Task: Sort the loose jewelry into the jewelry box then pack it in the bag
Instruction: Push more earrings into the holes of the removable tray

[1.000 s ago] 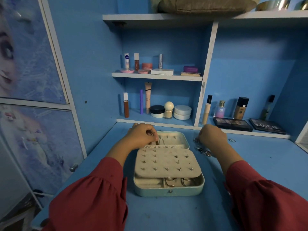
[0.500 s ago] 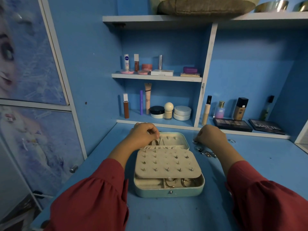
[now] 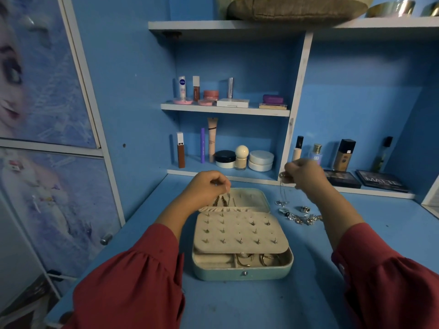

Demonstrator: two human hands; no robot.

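An open mint-green jewelry box lies in the middle of the blue desk, its cream stud panel folded over the tray. Rings show in the front compartment. My left hand is curled over the lid's elastic pocket, pinching a thin chain that hangs into it. My right hand is raised to the right of the box and pinches a fine necklace that dangles to the desk. A small heap of loose silver jewelry lies right of the box.
Cosmetics stand on the shelves behind: tubes, jars and a round-capped bottle. Bottles and two dark palettes sit on the ledge at right. A cupboard door with a knob borders the desk on the left. A cushion lies on the top shelf.
My right hand has risen from the heap of jewelry, lifting a necklace off the desk. My left hand has stayed over the lid pocket.
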